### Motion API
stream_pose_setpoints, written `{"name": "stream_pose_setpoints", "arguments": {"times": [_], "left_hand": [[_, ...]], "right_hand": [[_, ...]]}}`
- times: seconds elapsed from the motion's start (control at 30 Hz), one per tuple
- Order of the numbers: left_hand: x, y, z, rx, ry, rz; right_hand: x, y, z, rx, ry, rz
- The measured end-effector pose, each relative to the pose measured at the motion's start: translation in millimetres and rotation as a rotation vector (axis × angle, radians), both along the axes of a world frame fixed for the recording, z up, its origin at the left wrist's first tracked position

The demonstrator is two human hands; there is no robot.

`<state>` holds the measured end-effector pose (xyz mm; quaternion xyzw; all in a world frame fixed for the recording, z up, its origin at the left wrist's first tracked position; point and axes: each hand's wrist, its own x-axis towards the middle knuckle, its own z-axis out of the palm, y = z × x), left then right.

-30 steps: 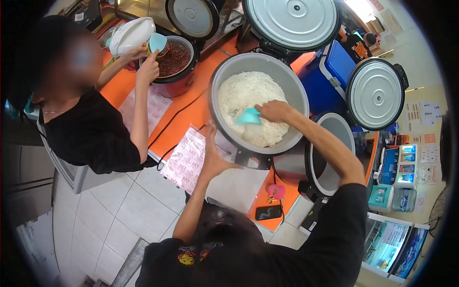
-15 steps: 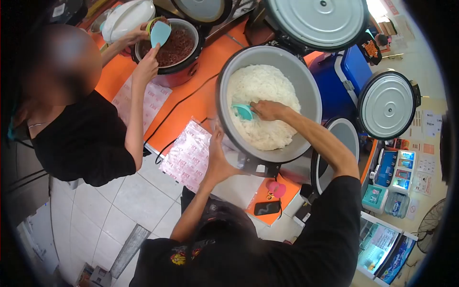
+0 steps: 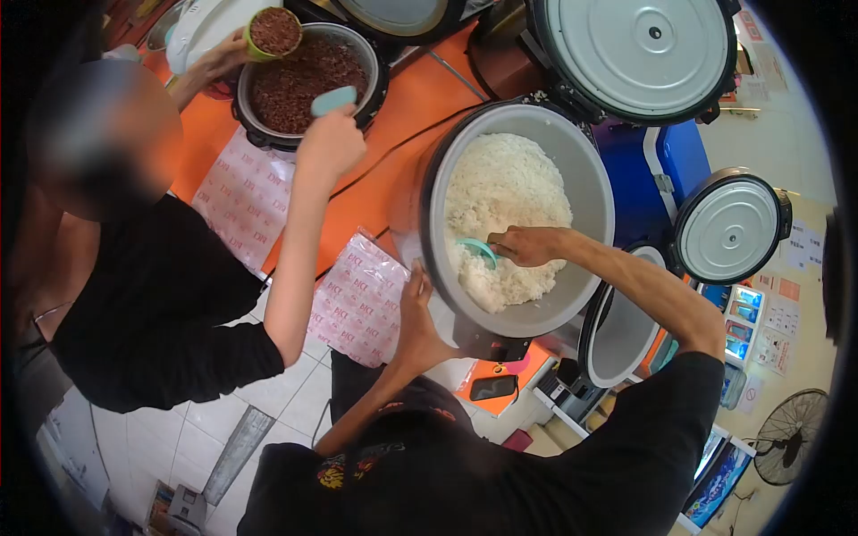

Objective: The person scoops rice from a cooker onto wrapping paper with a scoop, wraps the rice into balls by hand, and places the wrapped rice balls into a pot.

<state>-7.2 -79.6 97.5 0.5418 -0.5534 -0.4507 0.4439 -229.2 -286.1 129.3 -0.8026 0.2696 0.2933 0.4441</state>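
Note:
A large rice cooker (image 3: 597,183) filled with white rice (image 3: 509,183) stands open in front of me. My right hand (image 3: 532,246) is inside it, fingers closed on a turquoise scoop (image 3: 480,251) that is partly sunk in the rice. Against the outer wall of the cooker rests my left hand (image 3: 416,313), its thumb and fingers spread apart. Beside that hand lies a pink-printed wrapping sheet (image 3: 362,299).
At left a co-worker holds a green cup (image 3: 273,34) of dark reddish rice and a light-blue paddle (image 3: 334,101) over a second cooker (image 3: 375,85). A black cable (image 3: 393,152) crosses the orange table (image 3: 429,85). A phone (image 3: 493,387) lies near the front edge.
My right hand and the scoop have shifted towards the near side of the rice, and the scoop is tilted differently. The co-worker's cup and paddle have moved apart. The view has shifted slightly.

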Motion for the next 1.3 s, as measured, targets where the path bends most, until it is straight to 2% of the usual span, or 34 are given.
{"name": "stream_pose_setpoints", "arguments": {"times": [0.1,0.17,0.23,0.3,0.4,0.5,0.53,0.6,0.67,0.77,0.8,0.83,0.87,0.97,1.0,1.1,1.13,1.2,1.23,1.3], "left_hand": [[1.9,-1.9,5.3,-0.029,-0.078,-0.033],[2.8,-2.1,8.1,0.022,-0.090,-0.054],[-0.7,-0.7,4.9,-0.013,-0.079,-0.038],[-0.4,-0.6,4.5,-0.016,-0.073,-0.042],[-1.8,1.6,7.1,-0.043,-0.097,-0.063],[1.4,-2.4,12.9,-0.068,-0.118,-0.064],[1.2,-0.8,15.7,-0.069,-0.117,-0.075],[-1.8,2.3,10.8,-0.075,-0.110,-0.073],[-2.9,2.8,10.1,-0.078,-0.100,-0.071],[1.0,3.9,11.9,-0.067,-0.101,-0.060],[1.4,3.8,10.4,-0.065,-0.104,-0.061],[0.3,0.7,8.3,-0.073,-0.100,-0.064],[-1.1,5.3,3.0,-0.069,-0.135,-0.056],[1.4,3.2,7.3,-0.077,-0.132,-0.068],[0.7,3.5,4.8,-0.100,-0.122,-0.061],[-0.1,5.9,2.5,-0.099,-0.101,-0.055],[-0.8,6.9,-0.2,-0.089,-0.105,-0.064],[0.2,5.9,4.7,-0.137,-0.113,-0.068],[2.6,3.2,5.3,-0.162,-0.123,-0.069],[-1.6,2.7,5.2,-0.137,-0.091,-0.052]], "right_hand": [[2.3,-4.1,44.3,0.386,0.336,-0.266],[-41.2,2.3,46.2,0.314,0.173,-0.508],[-54.3,12.4,55.3,-0.068,0.125,-0.601],[-54.0,25.1,62.5,-0.750,0.204,-0.508],[-34.6,33.7,99.0,-0.865,0.210,-0.402],[-27.0,21.6,115.1,-1.025,0.208,-0.424],[-31.3,13.7,105.1,-1.038,0.253,-0.423],[-53.1,-14.0,48.1,-1.054,0.355,-0.425],[-68.8,-30.7,-43.4,-0.782,0.342,-0.269],[-61.4,-27.9,-54.5,-0.504,0.173,-0.044],[-45.9,-15.8,-44.8,-0.499,0.119,-0.017],[-22.2,-0.2,-19.0,-0.503,0.072,0.009],[1.2,11.4,15.8,-0.508,0.142,0.051],[-7.8,22.9,62.7,-0.781,0.165,0.033],[-16.9,16.6,67.8,-0.964,0.278,-0.049],[-49.2,-40.2,45.1,-1.228,0.333,-0.417],[-42.9,-51.2,16.9,-1.057,0.471,-0.460],[-7.6,-45.7,-32.4,-0.928,0.268,-0.445],[25.2,-48.2,-5.6,-0.761,0.318,-0.388],[26.5,-53.2,-18.3,-0.682,0.265,-0.180]]}}
